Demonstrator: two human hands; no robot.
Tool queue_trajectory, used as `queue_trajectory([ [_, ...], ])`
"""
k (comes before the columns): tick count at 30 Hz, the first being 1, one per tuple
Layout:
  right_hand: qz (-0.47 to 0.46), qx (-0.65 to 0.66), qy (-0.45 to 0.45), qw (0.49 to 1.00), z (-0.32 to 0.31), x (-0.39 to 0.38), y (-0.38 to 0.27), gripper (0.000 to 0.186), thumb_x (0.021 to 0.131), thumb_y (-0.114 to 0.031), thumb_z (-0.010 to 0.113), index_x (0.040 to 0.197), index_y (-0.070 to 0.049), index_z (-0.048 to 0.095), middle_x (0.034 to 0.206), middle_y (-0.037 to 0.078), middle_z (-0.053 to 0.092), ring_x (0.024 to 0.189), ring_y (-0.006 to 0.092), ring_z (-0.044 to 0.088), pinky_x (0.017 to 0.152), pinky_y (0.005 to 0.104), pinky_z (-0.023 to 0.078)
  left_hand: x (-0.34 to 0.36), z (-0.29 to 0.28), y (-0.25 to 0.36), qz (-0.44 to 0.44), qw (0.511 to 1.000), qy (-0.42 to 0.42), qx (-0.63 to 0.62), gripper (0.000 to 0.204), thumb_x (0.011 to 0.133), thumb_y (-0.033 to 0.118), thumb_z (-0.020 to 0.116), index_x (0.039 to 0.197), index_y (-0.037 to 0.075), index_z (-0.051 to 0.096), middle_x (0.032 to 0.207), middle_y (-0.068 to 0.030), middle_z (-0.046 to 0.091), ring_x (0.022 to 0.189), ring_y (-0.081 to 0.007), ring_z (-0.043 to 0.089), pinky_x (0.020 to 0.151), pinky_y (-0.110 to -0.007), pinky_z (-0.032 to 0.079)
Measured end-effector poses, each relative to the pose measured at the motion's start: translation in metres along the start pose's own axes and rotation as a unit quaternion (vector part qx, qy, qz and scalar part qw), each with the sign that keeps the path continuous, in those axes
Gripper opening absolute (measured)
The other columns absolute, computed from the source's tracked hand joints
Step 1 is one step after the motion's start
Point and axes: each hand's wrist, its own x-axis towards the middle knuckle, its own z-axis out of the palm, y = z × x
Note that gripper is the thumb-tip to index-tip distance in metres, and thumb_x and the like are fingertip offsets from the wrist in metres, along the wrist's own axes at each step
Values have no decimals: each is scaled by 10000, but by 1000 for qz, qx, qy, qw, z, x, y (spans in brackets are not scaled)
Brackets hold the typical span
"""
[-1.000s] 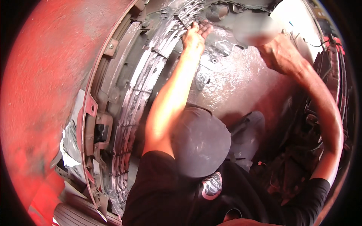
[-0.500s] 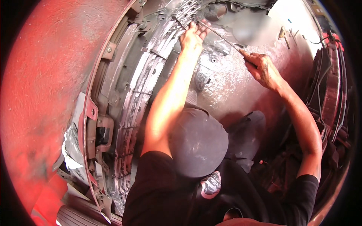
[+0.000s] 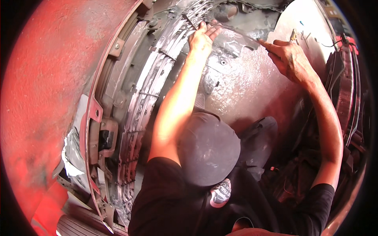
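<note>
My right hand [image 3: 290, 61] is closed round the near end of a long thin rod-like tool [image 3: 238, 32]. The rod slants up and left, and its far end comes close to my left fingers. My left hand [image 3: 201, 40] reaches over the silver-grey slatted grille [image 3: 147, 72]. Its fingers are stretched out and apart, next to the grille's upper end. Whether the rod's tip touches the grille cannot be made out. The grille sits within a large curved bumper-like part [image 3: 94, 114] with brackets along its edge.
My bent knee [image 3: 208, 149] in dark trousers is below my hands. A shiny grey surface [image 3: 244, 86] spreads beyond it. Small thin items [image 3: 294, 34] lie on a white surface [image 3: 307, 19]. Dark vehicle parts [image 3: 340, 94] line the right; red surface [image 3: 47, 90] fills the left.
My right hand has drawn to the right and slightly up with the rod, which now lies at a flatter slant. My left hand has stayed nearly in place.
</note>
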Motion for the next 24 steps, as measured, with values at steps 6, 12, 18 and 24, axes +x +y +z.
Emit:
queue_trajectory([
  [6, -14, -20, -26, 999, -11, 7, 4, 357, 891, -69, 584, 1237, -94, 668, 834, 165, 645, 785, 342, 655, 716, 443, 536, -2, 1, 3, -1, 1000, 4, 6, 131, 1071, 152, 374, 1035, 60, 460, 1207, -274, 597, 1140, -431, 604, 1015, -554, 516],
  [12, -6, 4, -35, 999, -16, 3, -3, 345, 897, -76, 579, 1228, -97, 674, 849, 164, 647, 801, 346, 659, 708, 439, 534, -1, -1, 2, -2, 1000, -14, -5, 158, 1078, 153, 333, 1034, 63, 456, 1246, -296, 570, 1212, -453, 548, 1060, -566, 473],
  [18, -1, -1, -24, 1000, -15, 9, -5, 361, 895, -74, 585, 1247, -100, 664, 854, 166, 649, 800, 351, 657, 717, 446, 534, -5, 3, 6, -8, 999, 33, -24, 105, 1061, 95, 364, 1037, 46, 455, 1240, -310, 564, 1209, -449, 550, 1082, -571, 458],
  [24, -5, 7, -29, 1000, -19, 11, -5, 356, 890, -61, 592, 1240, -71, 658, 860, 195, 654, 812, 372, 656, 743, 447, 524, -1, -3, 2, 9, 1000, 6, -20, 104, 1044, 84, 376, 1043, 27, 463, 1227, -310, 579, 1122, -435, 609, 1001, -557, 523],
])
